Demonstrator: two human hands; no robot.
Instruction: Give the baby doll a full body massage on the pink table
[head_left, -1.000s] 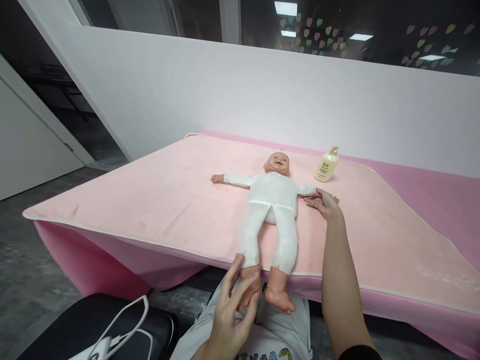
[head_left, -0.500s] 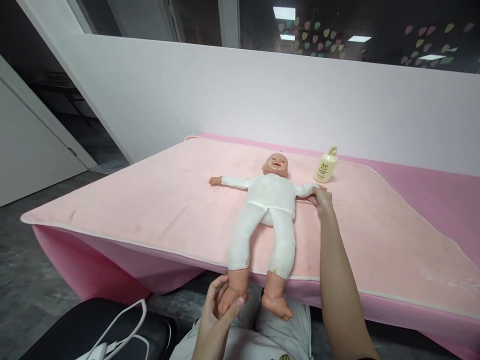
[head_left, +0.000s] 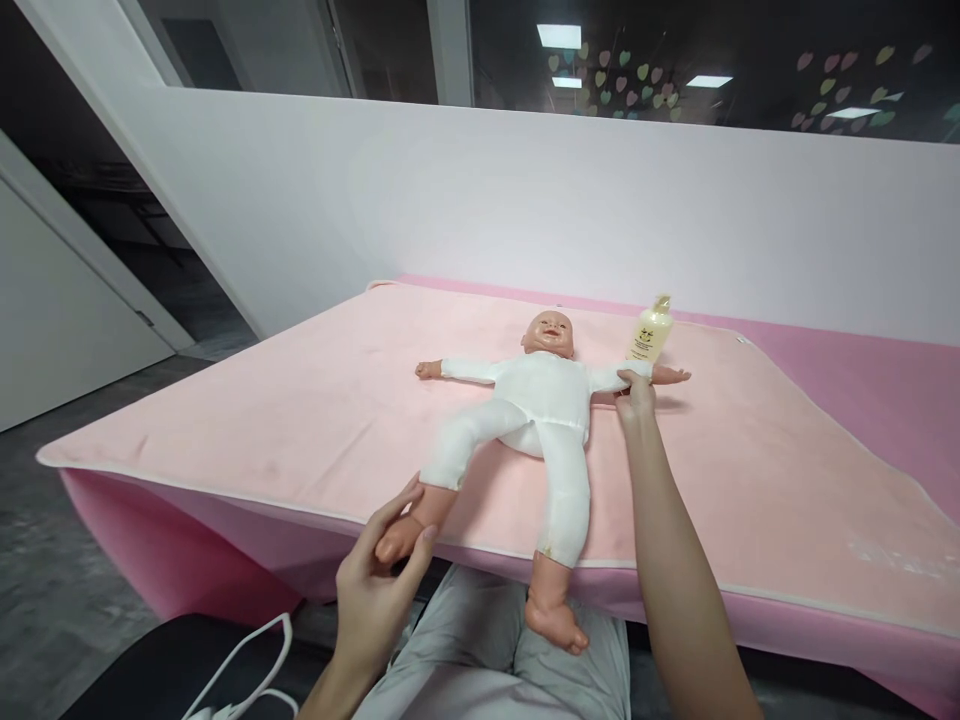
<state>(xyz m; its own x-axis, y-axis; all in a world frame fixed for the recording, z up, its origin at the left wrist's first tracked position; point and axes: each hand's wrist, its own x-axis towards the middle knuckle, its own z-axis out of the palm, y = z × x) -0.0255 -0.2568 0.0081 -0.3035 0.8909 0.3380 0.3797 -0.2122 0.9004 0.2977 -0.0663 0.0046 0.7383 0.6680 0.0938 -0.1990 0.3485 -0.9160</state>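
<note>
Doll (head_left: pixel 544 392) on pink blanket (head_left: pixel 285 430), pump bottle (head_left: pixel 650 333) just behind one arm.

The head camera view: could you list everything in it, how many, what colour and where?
Smooth pink cloth: 1, deeper pink, under the blanket
Soft fabric blanket: 1, pale pink, white-edged, centre
White-bodied baby doll: 1, white and tan, face up on the blanket
Pump bottle: 1, pale yellow, beyond the doll's picture-right arm
Low wall: 1, white, behind
Heart shapes: many, pastel, upper right
Rectangular lights: 4, white, top
Door: 1, pale, far left
Floor: 1, grey, left
Seat: 1, black, lower left
Cable: white, lower left, count unclear
Trousers: 1 pair, light grey, bottom
Left grip: 1, bare hand, around the doll's picture-left ankle
Right grip: 1, bare hand, holding its picture-right forearm
</note>
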